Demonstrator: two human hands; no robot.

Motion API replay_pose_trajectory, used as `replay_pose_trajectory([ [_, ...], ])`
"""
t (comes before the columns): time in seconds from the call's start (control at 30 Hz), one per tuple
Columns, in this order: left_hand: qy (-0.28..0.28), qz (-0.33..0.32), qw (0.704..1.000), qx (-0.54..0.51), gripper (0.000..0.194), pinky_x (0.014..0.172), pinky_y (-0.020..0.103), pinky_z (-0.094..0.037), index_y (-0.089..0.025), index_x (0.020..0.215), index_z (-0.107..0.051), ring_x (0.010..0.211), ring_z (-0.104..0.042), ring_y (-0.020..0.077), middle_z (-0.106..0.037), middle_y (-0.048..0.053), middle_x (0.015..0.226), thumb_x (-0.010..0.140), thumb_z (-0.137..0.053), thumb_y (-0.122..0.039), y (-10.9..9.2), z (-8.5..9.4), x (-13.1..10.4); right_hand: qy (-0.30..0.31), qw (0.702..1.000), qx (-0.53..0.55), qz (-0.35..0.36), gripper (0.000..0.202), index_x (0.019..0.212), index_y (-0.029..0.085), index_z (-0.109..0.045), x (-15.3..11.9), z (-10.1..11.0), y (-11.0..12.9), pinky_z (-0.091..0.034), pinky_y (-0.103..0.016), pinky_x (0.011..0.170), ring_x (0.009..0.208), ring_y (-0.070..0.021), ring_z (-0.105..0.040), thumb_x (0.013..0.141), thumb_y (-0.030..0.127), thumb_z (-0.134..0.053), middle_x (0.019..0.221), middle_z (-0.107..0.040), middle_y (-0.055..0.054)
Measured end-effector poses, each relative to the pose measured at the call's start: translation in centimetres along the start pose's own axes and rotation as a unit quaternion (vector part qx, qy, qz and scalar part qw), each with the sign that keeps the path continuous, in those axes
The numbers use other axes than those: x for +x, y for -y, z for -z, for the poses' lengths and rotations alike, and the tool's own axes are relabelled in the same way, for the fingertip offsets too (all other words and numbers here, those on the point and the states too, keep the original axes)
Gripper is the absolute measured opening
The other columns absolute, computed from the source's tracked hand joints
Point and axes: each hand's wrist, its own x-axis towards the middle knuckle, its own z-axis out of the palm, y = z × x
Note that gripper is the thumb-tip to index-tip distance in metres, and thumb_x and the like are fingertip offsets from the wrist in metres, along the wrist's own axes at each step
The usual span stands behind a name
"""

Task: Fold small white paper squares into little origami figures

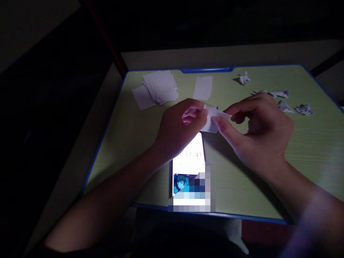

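Note:
A small sheet of white paper (211, 123) is held between my two hands, over the middle of the board. My left hand (182, 123) pinches its left edge between thumb and curled fingers. On the other side, my right hand (262, 130) has its thumb on the paper's face and its fingers bent behind the right corner. Just below the hands lies a lit phone (188, 165) showing timer digits, its upper left part covered by my left hand and wrist.
A pile of white paper sheets (161, 86) rests at the back left of the blue-edged board (120, 143). One single sheet (203, 87) lies at the back middle. Several crumpled or folded papers (303, 109) are at the back right, partly behind my right hand.

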Motion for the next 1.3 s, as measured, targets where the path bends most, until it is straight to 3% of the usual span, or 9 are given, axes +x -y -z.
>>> replay_pose_trajectory([
  [0.37,0.013,0.0,1.0,0.007,0.01,0.055,0.015,-0.05,-0.015,0.069,-0.053,0.062,-0.061,0.0067,-0.061,-0.003,0.063,0.078,-0.053,-0.012,-0.46,0.08,0.1,0.047,0.997,0.035,-0.059,0.014,0.071,0.023,-0.056,-0.61,-0.11,0.76,-0.038,-0.031,0.055,0.06,-0.0153,-0.051,0.073,0.019,-0.07,0.067,-0.056,0.001],
  [0.7,0.027,-0.016,0.999,0.036,0.012,0.054,0.016,-0.048,-0.016,0.067,-0.055,0.059,-0.059,0.0062,-0.061,-0.004,0.063,0.079,-0.053,-0.015,-0.61,0.46,-0.18,0.039,0.987,0.105,-0.111,0.013,0.073,0.024,-0.058,-0.67,-0.32,0.75,-0.04,-0.031,0.051,0.06,-0.0156,-0.052,0.072,0.021,-0.071,0.066,-0.057,0.001],
  [1.03,0.021,-0.019,0.999,0.047,0.011,0.054,0.016,-0.048,-0.016,0.065,-0.057,0.057,-0.059,0.0065,-0.061,-0.004,0.06,0.076,-0.057,-0.015,-0.52,0.14,-0.51,0.05,0.987,0.1,-0.112,0.012,0.077,0.02,-0.064,-0.77,-0.17,0.81,-0.04,-0.029,0.05,0.059,-0.0132,-0.054,0.07,0.018,-0.073,0.066,-0.06,0.001],
  [1.3,0.047,-0.01,0.998,0.031,0.006,0.058,0.018,-0.051,-0.017,0.072,-0.059,0.065,-0.061,0.0084,-0.063,-0.003,0.067,0.077,-0.056,-0.014,-0.01,0.27,-0.17,0.053,0.989,0.076,-0.112,0.009,0.077,0.022,-0.065,-0.86,-0.03,0.56,-0.042,-0.03,0.051,0.059,-0.0145,-0.055,0.071,0.02,-0.072,0.069,-0.062,0.0],
])
